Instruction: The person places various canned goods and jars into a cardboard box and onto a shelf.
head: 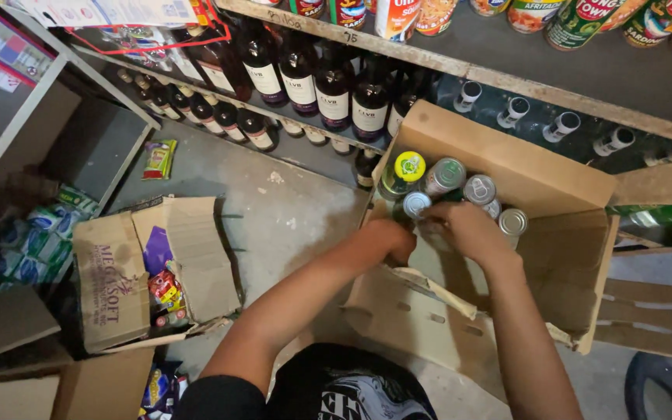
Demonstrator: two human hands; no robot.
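Both hands are reaching down into an open cardboard box that's sitting on the concrete floor, right up against a low shelf. The left hand is curling in around a small silver-lidded can, fingers bent close, though I can't tell if its grip is actually clamping the can or just touching it. The right hand is lying over the cans beside it, and its grip is hidden under the knuckles, so can't tell there either. More cans are standing upright in the box's far corner, one with a yellow-green lid. Dark bottles are lining the shelf behind. A smaller opened carton with snack packets is lying to the left.
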